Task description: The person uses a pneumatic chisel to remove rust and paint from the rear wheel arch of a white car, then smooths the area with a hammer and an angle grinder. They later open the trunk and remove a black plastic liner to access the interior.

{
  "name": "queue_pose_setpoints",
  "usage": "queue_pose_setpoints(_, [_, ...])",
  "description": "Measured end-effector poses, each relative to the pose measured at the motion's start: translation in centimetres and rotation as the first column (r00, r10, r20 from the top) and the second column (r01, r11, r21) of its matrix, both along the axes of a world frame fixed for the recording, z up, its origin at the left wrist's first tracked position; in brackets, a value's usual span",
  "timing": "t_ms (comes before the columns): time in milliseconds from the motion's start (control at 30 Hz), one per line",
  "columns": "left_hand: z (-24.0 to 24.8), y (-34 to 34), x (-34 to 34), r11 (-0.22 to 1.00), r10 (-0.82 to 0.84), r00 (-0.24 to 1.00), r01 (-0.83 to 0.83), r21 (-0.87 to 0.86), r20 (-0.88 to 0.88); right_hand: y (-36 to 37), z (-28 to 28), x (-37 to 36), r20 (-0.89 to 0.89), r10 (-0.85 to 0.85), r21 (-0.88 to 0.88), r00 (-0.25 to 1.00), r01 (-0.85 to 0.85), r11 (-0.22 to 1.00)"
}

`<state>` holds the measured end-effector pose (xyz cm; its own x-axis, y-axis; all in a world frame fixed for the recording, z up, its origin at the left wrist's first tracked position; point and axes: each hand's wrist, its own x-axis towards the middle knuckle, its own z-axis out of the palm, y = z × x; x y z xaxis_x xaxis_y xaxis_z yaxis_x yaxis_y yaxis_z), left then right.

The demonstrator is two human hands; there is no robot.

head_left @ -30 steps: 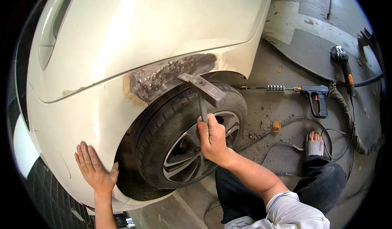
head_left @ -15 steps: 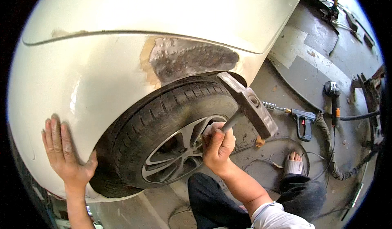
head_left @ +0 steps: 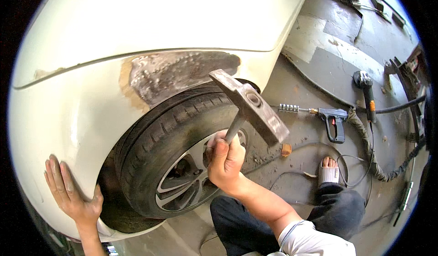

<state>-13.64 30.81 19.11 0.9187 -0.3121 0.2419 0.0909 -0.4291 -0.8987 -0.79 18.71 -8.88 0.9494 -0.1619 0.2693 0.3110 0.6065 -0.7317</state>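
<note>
My right hand [head_left: 226,161] is clenched around the handle of a body hammer [head_left: 250,106], low on the shaft, with the thumb lying up along it. The hammer's long flat head is raised and tilted, its upper end close under the bare, sanded patch [head_left: 175,73] on the fender [head_left: 91,114], just above the tyre [head_left: 169,137]. The head hangs in front of the top of the wheel arch; I cannot tell whether it touches the metal.

My left hand [head_left: 68,190] lies flat and open on the cream paint at the lower left edge of the fender, fingers spread upward, grasping nothing, just beside the rear lip of the arch.

The sanded patch is grey and pitted, ringed with a tan border, and sits along the crease line above the wheel. The alloy rim [head_left: 189,178] shows behind my right wrist.

On the concrete floor [head_left: 319,60] to the right of the wheel lies a pistol-shaped air tool [head_left: 332,121] with a coiled fitting at its nose, and beyond it a grinder [head_left: 365,89] with a black hose. Cables loop near my sandalled foot [head_left: 328,169], and my dark trouser knee [head_left: 340,206] is bent towards the lower edge.
</note>
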Motion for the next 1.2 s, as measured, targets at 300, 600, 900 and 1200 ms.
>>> queue_pose_setpoints(300, [-0.1,-0.4,-0.1,1.000,0.014,1.000,-0.014,0.003,-0.019,0.1,0.2,0.3,-0.067,0.123,0.001,0.990,-0.123,0.992])
queue_pose_setpoints(600, [0.0,-0.3,0.3,1.000,-0.017,1.000,0.017,-0.022,0.009,0.7,0.2,1.1,0.166,0.048,-0.164,0.985,-0.021,0.986])
queue_pose_setpoints(900, [-0.1,-0.1,0.0,1.000,-0.018,1.000,0.018,-0.005,-0.010,0.6,0.0,0.9,0.106,0.125,-0.239,0.987,-0.096,0.966])
queue_pose_setpoints(1200, [0.0,-0.3,0.1,0.999,-0.020,1.000,0.021,-0.025,0.019,0.8,1.5,0.4,0.148,0.044,-0.062,0.988,-0.035,0.997])
